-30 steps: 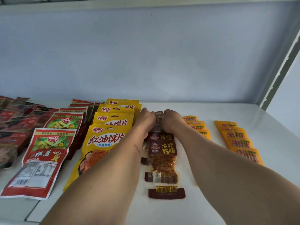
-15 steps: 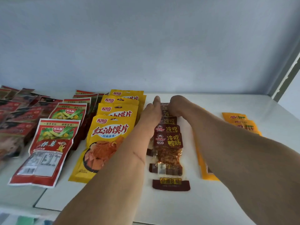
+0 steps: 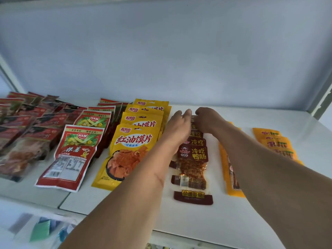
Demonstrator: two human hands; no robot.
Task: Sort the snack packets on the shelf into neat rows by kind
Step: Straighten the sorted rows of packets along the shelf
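A row of dark brown duck-intestine packets [image 3: 193, 166] runs front to back down the middle of the white shelf [image 3: 233, 221]. Both hands reach to the far end of that row. My left hand [image 3: 179, 123] lies with straight fingers along the row's left side, touching the back packets. My right hand [image 3: 206, 119] has curled fingers that pinch the rearmost brown packet [image 3: 193, 119] from the right. Yellow chip packets [image 3: 133, 146] form a row just left of my left arm. Orange stick packets [image 3: 231, 175] lie partly hidden under my right forearm.
Red and green packets [image 3: 75, 155] and dark red packets [image 3: 27, 133] fill the shelf's left part. More orange packets [image 3: 274, 142] lie at the right. The shelf's back wall [image 3: 179, 60] stands close behind the hands; a lower shelf [image 3: 39, 229] shows at the bottom left.
The view has shifted, so the shelf looks lower and further left. Both hands stay at the far end of the brown row; my left fingers have straightened along its side.
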